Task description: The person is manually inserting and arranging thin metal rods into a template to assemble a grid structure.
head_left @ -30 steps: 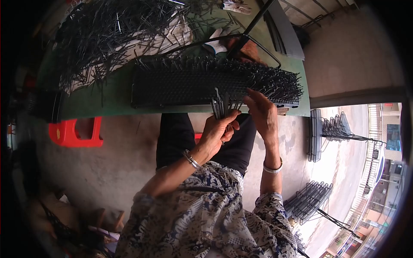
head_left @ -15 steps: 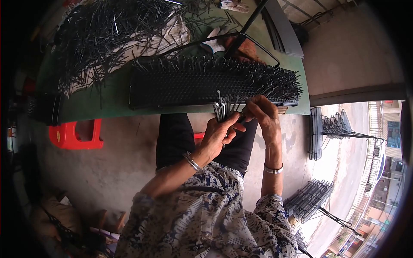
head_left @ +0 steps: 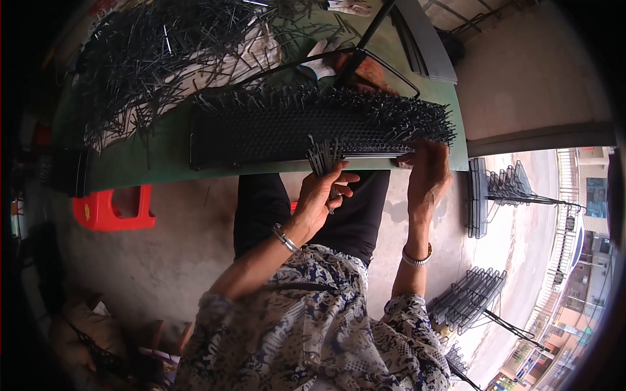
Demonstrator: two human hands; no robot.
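Observation:
My left hand [head_left: 315,201] is closed around a bundle of thin dark metal rods [head_left: 322,156] with small bent ends, which point up from my fingers at the table's front edge. Just beyond them lies a long black perforated rack [head_left: 254,135]. Many similar rods stand in its holes along the far side and thickly at the right end. My right hand [head_left: 430,174] is at the rack's front right corner, with its fingers bent together. Whatever they may hold is hidden behind the knuckles.
A heap of loose rods [head_left: 150,58] lies on pale cloth [head_left: 251,57] on the green table [head_left: 137,163]. Work gloves [head_left: 319,60] and a black metal frame [head_left: 354,65] sit behind the rack. A red stool [head_left: 117,208] stands below left, and stacked wire racks [head_left: 473,296] are at right.
My right hand has moved away from the bundle, rightward to the rack's front right corner. The left hand has shifted slightly left, still holding the rods.

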